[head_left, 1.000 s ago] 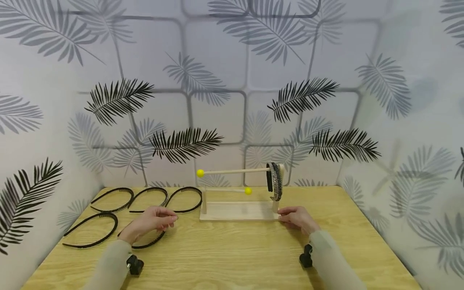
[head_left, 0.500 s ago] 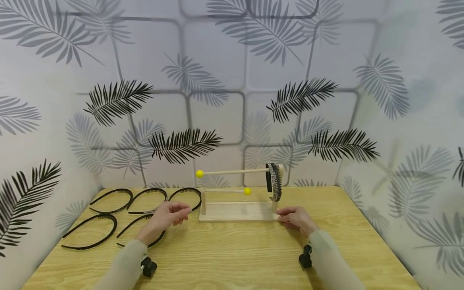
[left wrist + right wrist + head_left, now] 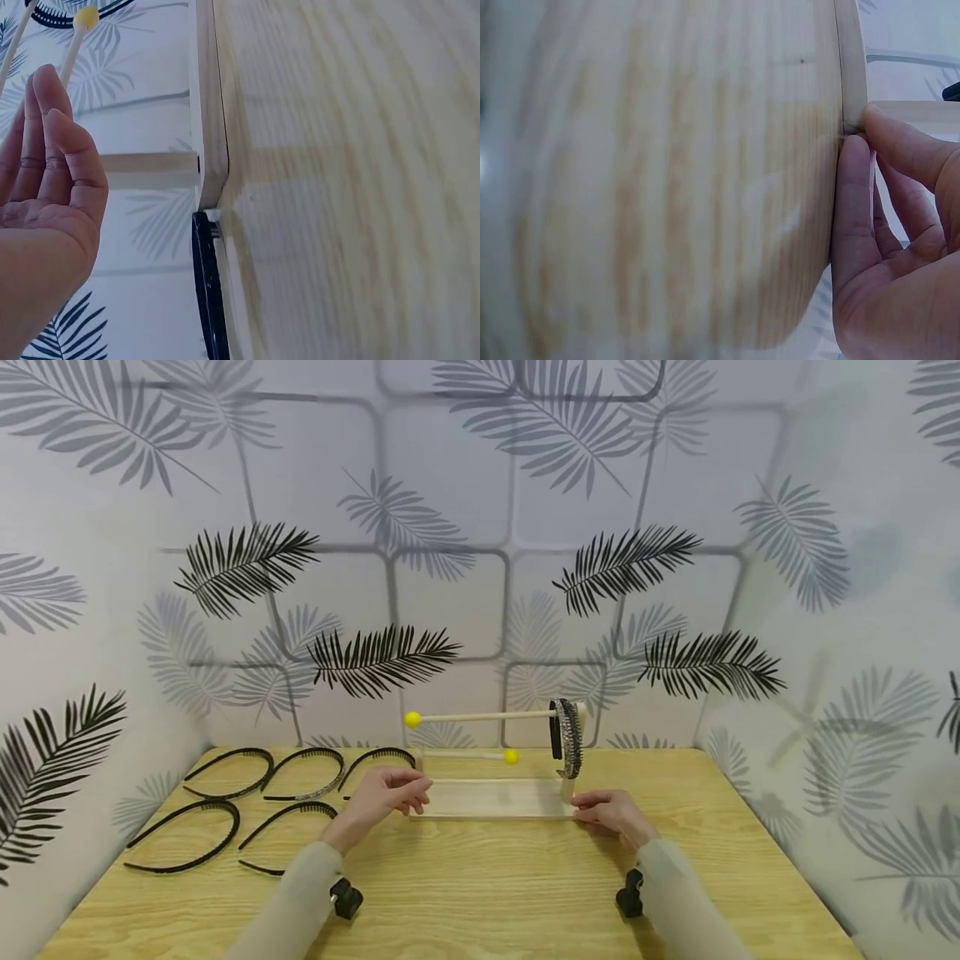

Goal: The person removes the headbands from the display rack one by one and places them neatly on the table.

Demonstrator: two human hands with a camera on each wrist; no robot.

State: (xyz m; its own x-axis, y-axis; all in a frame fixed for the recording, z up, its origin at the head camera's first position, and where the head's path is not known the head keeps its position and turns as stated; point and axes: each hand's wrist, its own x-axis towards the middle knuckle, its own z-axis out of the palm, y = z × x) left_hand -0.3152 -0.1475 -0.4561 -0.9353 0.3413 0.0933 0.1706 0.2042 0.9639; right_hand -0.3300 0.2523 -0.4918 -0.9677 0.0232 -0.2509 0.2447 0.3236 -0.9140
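Note:
A pale wooden headband stand point(image 3: 491, 799) rests on the table, its two rods tipped with yellow balls. Dark, glittery headbands point(image 3: 572, 745) hang at the right end of the upper rod. My right hand point(image 3: 615, 814) pinches the base's front right corner; the right wrist view has the thumb on the base edge point(image 3: 853, 60). My left hand point(image 3: 382, 802) is by the base's left end, fingers loosely bent. In the left wrist view a gap shows between this hand point(image 3: 56, 172) and the base point(image 3: 206, 97), and nothing is held.
Several black headbands lie on the table's left side, among them a front left one point(image 3: 237, 821) and a rear one point(image 3: 342, 768) with a glittery part. One headband point(image 3: 210, 292) lies right beside the stand's left end. A patterned wall point(image 3: 480, 610) closes off the back.
My left hand has moved right, from above the headbands to the stand's left end. The right hand stays at the base's right corner. The stand and headbands have not moved.

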